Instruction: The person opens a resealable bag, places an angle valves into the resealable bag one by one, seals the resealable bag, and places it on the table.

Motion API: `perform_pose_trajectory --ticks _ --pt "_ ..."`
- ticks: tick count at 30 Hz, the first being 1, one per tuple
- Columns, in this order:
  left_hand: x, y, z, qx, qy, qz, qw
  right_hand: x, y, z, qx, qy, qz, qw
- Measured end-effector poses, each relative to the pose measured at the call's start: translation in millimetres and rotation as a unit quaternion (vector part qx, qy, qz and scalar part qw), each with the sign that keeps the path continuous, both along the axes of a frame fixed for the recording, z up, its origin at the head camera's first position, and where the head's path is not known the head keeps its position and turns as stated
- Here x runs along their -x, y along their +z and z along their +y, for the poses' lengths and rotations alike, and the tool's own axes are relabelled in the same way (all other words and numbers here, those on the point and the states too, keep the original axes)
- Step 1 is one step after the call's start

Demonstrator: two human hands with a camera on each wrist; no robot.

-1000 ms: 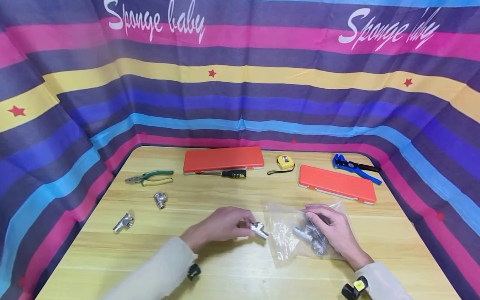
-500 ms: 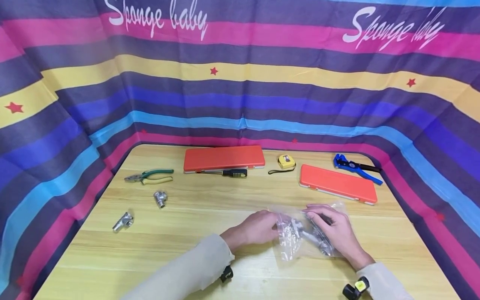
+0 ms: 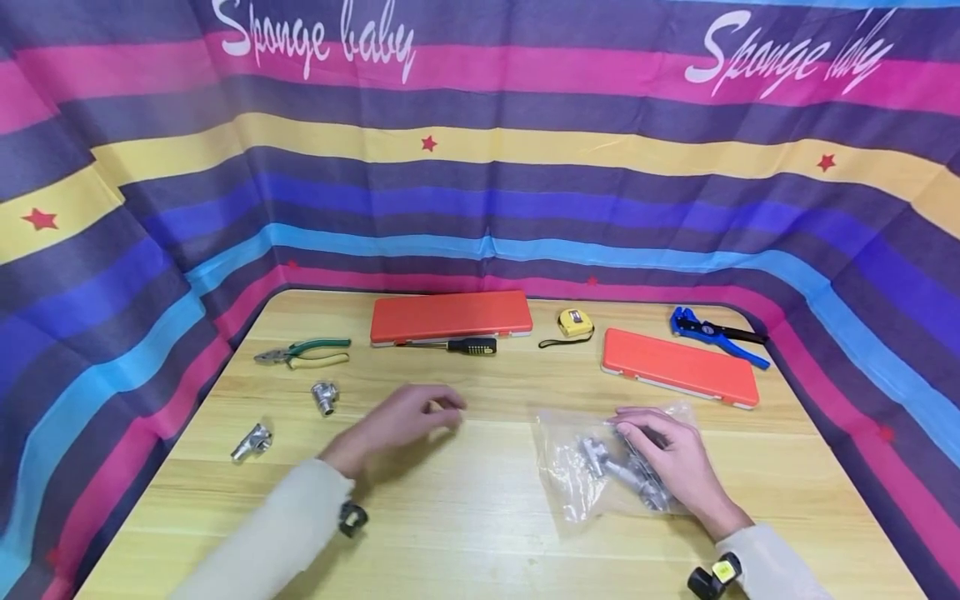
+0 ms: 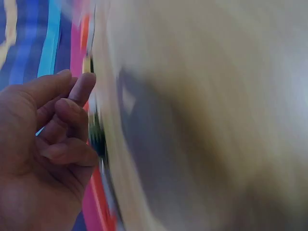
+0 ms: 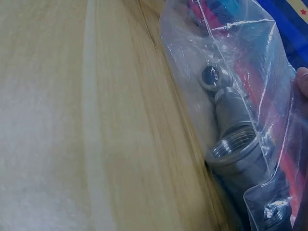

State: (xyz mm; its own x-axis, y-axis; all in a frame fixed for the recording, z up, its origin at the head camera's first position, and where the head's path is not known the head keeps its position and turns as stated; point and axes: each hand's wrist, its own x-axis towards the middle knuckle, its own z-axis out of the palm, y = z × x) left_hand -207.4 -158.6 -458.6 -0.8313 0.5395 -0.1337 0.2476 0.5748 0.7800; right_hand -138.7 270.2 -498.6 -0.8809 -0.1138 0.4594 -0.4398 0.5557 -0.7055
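My right hand pinches the upper edge of a clear plastic bag lying on the right half of the table. Several silvery threaded pipe fittings are inside it, and the right wrist view shows the round threaded mouth of one fitting through the film. Over the table left of the bag, my left hand holds nothing; its fingers hang loosely curled in the left wrist view. Two loose metal fittings lie to its left: one fitting farther back, another fitting nearer.
Along the back of the table lie pliers, a red case with a screwdriver at its front, a yellow tape measure, a second red case and a blue-handled tool. A striped cloth surrounds the table.
My left hand carried a fitting rightward into the bag, released it there and has come back left empty. The right hand keeps its hold on the bag.
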Motion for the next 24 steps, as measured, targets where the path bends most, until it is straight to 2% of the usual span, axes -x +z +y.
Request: perform_pose_trajectory --ticks 2,6,9,11,15,18,21,24 --pt "4.9 5.1 -30 0.017 0.032 0.013 0.9993 0.4 0.3 0 -0.001 0.001 -0.001 1.0" --pt "12.6 13.2 -85 0.072 0.079 0.068 0.9919 1.1 0.0 -1 0.002 0.0 -0.004 1.0" --pt "16.2 15.0 -117 0.102 0.099 0.11 0.9837 0.9 -0.1 0 0.004 0.0 -0.007 1.0" --pt "16.9 14.9 -134 0.119 0.101 0.14 0.9777 1.0 -0.5 0 0.005 0.001 -0.009 1.0" --pt "14.3 12.9 -153 0.19 0.099 0.189 0.9584 0.7 -1.2 1 0.004 0.0 -0.012 1.0" --pt "11.9 9.4 -161 0.238 0.101 0.19 0.9471 0.5 -2.4 2 0.004 -0.003 -0.014 1.0" --pt "10.4 8.8 -165 0.253 0.097 0.177 0.9462 0.9 -2.9 2 0.007 -0.001 -0.014 1.0" --pt "9.0 11.2 -166 0.265 0.072 0.179 0.9449 1.0 -2.3 3 0.01 0.005 -0.007 1.0"
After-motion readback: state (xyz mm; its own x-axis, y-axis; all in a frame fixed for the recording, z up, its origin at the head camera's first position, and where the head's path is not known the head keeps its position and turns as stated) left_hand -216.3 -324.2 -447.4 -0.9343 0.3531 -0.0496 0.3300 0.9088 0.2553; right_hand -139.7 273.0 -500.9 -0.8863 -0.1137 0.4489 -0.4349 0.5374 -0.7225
